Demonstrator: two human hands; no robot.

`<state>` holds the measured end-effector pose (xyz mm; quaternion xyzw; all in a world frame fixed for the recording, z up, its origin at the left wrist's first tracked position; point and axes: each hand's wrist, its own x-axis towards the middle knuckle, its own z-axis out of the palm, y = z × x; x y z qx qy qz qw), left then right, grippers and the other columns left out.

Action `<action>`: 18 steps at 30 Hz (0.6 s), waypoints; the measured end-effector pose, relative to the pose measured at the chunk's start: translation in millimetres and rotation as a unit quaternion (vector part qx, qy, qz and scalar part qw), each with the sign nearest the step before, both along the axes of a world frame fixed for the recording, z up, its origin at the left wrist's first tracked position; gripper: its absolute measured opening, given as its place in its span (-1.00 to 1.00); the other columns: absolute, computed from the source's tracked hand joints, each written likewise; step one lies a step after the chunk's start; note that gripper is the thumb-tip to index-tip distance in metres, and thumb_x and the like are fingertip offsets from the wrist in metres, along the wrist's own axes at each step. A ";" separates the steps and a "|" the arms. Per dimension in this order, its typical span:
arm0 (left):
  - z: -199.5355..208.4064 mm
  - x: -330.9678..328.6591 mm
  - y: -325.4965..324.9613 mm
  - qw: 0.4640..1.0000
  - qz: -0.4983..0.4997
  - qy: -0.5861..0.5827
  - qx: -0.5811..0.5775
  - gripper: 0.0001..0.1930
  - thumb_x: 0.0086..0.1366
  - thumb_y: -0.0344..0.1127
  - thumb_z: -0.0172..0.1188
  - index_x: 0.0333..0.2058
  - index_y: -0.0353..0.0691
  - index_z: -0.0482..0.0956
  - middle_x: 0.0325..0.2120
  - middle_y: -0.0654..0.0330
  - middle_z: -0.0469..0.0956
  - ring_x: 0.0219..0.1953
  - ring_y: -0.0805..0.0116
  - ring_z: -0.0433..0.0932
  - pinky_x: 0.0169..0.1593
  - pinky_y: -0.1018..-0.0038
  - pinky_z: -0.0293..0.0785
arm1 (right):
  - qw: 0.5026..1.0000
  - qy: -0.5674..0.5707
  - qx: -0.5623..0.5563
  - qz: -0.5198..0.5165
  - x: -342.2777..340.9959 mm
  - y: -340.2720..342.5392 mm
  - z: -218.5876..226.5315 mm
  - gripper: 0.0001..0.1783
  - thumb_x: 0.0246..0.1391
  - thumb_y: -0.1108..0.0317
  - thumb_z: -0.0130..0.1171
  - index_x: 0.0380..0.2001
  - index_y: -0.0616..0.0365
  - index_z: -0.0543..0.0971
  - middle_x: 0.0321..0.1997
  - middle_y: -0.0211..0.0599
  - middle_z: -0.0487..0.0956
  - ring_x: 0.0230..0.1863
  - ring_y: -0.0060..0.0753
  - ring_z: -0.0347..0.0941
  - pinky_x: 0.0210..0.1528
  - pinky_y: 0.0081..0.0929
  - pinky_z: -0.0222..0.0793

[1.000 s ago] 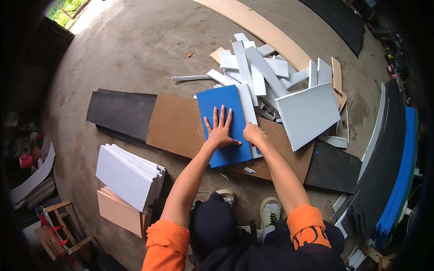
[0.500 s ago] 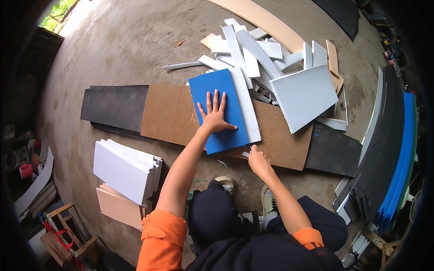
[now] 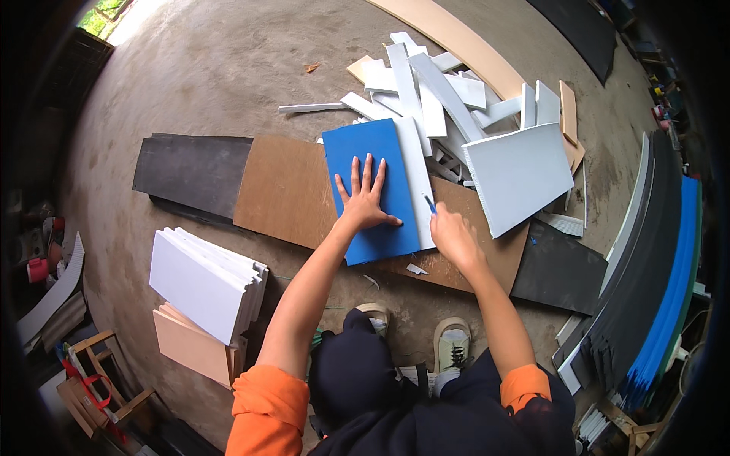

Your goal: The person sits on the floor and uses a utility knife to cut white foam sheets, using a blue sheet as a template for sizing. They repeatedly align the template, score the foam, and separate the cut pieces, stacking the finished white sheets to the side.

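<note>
My left hand (image 3: 364,204) lies flat with spread fingers on a blue rectangular sheet (image 3: 363,148), pressing on it. Under that sheet a white sheet (image 3: 413,163) shows as a strip along its right side. My right hand (image 3: 455,235) is closed round a small blue-handled cutter (image 3: 431,204), whose tip is over the white strip. Most of the cutter is hidden in my fingers. Both sheets rest on a brown board (image 3: 283,178), which lies across a longer black sheet (image 3: 194,163). A small white scrap (image 3: 416,269) is on the board's near edge.
Beyond the board lies a heap of white offcuts (image 3: 411,83), with a larger white sheet (image 3: 521,178) leaning at its right. Stacked white sheets (image 3: 199,281) and peach sheets (image 3: 190,346) stand at left. Black sheets (image 3: 631,289) and blue sheets (image 3: 669,281) lie along the right.
My right hand has moved up and slightly right with the cutter, from the sheets' near edge to beside the white strip. The left hand stays on the blue sheet.
</note>
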<state>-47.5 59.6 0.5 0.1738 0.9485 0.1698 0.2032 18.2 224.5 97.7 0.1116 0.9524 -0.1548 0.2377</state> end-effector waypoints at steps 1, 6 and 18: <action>0.8 -0.3 2.3 1.000 -0.003 0.001 0.003 0.37 -0.51 0.30 0.34 0.24 0.07 -0.36 0.26 0.10 -0.49 0.26 0.06 -0.65 0.09 -0.20 -0.68 | 0.998 0.058 0.002 0.019 -26.5 2.4 -5.7 -0.71 0.09 0.24 -0.19 -0.29 0.25 0.36 -0.47 0.11 0.52 -0.32 0.15 0.46 -0.25 0.01 0.33; -1.4 1.6 4.3 1.000 -0.010 0.011 0.019 0.36 -0.51 0.29 0.34 0.24 0.04 -0.32 0.26 0.08 -0.47 0.26 0.05 -0.64 0.08 -0.20 -0.68 | 0.990 0.141 0.023 0.018 -134.9 -6.5 -61.4 -0.66 0.03 0.18 -0.14 -0.34 0.24 0.47 -0.40 0.12 0.52 -0.30 0.12 0.47 -0.23 -0.03 0.36; 8.7 1.4 5.5 1.000 0.002 -0.002 0.013 0.35 -0.51 0.27 0.35 0.24 0.05 -0.30 0.26 0.09 -0.42 0.27 0.06 -0.59 0.11 -0.18 -0.67 | 0.991 -0.119 -0.057 -0.026 -189.0 -18.3 -68.3 -0.56 -0.06 0.37 -0.20 -0.09 0.34 0.38 -0.15 0.20 0.46 -0.09 0.07 0.41 -0.01 -0.14 0.26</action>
